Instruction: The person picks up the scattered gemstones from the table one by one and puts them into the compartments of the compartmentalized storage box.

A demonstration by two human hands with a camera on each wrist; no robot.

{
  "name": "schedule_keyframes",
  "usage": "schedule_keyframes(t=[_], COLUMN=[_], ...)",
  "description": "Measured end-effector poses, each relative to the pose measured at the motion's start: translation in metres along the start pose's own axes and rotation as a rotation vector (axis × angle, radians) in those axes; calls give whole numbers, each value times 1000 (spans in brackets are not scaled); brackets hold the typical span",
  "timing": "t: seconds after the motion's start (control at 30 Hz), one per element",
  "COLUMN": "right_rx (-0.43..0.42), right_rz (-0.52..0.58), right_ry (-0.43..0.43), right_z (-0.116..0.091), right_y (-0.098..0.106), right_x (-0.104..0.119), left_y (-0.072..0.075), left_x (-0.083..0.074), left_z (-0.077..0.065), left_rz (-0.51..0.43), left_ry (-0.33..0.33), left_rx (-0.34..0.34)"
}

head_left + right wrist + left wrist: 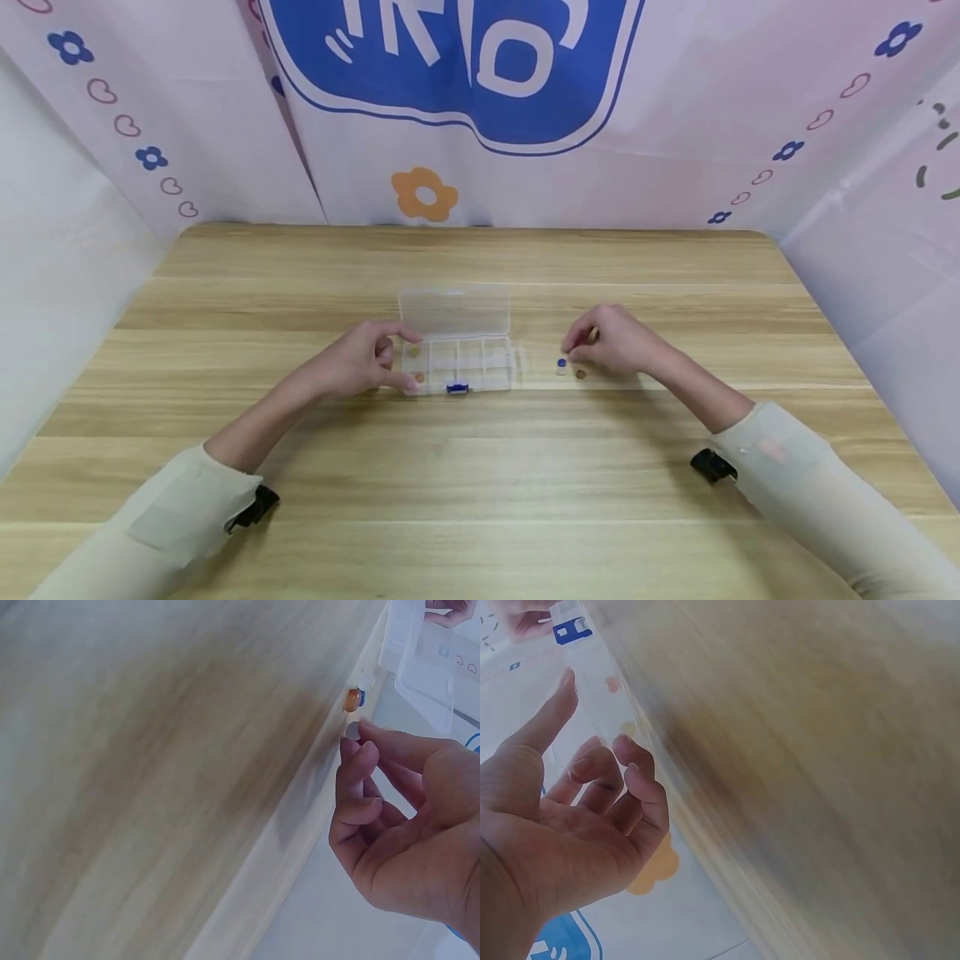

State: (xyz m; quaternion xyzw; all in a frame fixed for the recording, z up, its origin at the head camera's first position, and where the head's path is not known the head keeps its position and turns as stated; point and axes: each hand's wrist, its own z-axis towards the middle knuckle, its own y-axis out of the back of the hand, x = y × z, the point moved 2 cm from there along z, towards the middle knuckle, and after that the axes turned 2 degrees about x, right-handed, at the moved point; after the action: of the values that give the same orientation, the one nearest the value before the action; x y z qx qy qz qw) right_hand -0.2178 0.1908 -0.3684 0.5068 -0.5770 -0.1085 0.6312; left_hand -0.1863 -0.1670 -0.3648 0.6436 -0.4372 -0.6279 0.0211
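A clear compartment box (483, 382) lies with its lid (454, 312) raised at the back and a blue latch (457, 388) in front. My left hand (360, 360) holds its left end between thumb and index finger, the other fingers curled. In the end compartments sit a yellowish piece (414, 352) and an orange piece (419, 378). To the right of the box, my right hand (611, 337) pinches a small whitish round piece (352, 730) between thumb and fingertips. Just below those fingertips lie a blue piece (562, 362), a clear piece (561, 372) and an amber piece (581, 374).
The wooden table (480, 492) stretches around the box, its back edge against a printed cloth (675, 100). Both forearms wear pale sleeves (810, 475) with black wrist mounts (712, 465).
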Motion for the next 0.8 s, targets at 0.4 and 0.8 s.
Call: schedule_keyframes(t=[0.4,0.8], right_rx=[-34,-52], right_rz=[13,152], right_ry=[34,36], right_z=[1,4], right_y=[0,1], right_x=[2,14], left_y=[3,1], left_x=[-5,-4], left_z=[3,0], left_rz=[138,138], left_ry=[12,-11], left_rx=[-7,-4])
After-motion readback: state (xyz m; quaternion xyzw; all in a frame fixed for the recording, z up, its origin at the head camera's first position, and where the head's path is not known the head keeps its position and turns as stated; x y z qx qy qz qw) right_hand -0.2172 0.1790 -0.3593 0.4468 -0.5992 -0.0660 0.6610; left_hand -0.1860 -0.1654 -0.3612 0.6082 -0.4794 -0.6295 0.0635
